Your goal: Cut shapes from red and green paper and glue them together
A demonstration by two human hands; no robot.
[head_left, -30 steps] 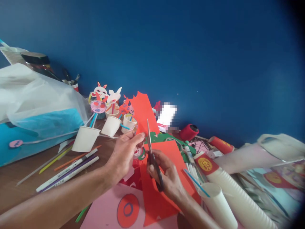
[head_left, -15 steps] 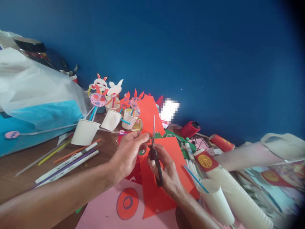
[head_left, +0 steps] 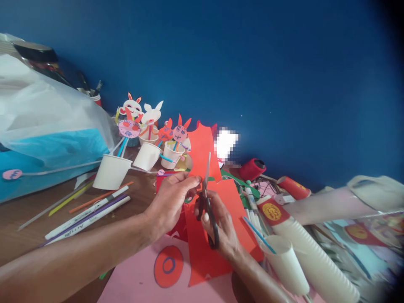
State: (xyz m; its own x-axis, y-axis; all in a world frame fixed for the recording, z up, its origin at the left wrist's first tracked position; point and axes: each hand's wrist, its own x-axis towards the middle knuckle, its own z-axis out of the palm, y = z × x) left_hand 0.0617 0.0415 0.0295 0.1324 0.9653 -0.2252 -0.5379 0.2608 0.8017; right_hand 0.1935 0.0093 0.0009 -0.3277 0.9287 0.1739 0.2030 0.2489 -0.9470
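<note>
My left hand (head_left: 170,202) pinches the lower edge of a red-orange piece of paper (head_left: 203,147), which stands up beyond the fingers. In my right hand (head_left: 225,227) are dark-handled scissors (head_left: 207,179), their blade pointing up in front of the paper, beside my left fingertips. Whether the blades are parted is hard to see. Under both hands lies a larger red-orange sheet (head_left: 243,244), on top of a pink sheet (head_left: 126,280). A red paper disc (head_left: 175,275) with purple rings rests on the pink sheet.
Paper cups (head_left: 112,172) with animal-faced straw figures (head_left: 129,128) stand behind on the left. Markers (head_left: 88,223) lie near my left forearm. At right are a cup with a blue straw (head_left: 284,256), a long cup stack (head_left: 312,248) and a red thread spool (head_left: 252,169).
The scissors have tilted slightly to the right, and my right hand has shifted a little. My left hand keeps its pinch on the paper. The view has moved slightly.
</note>
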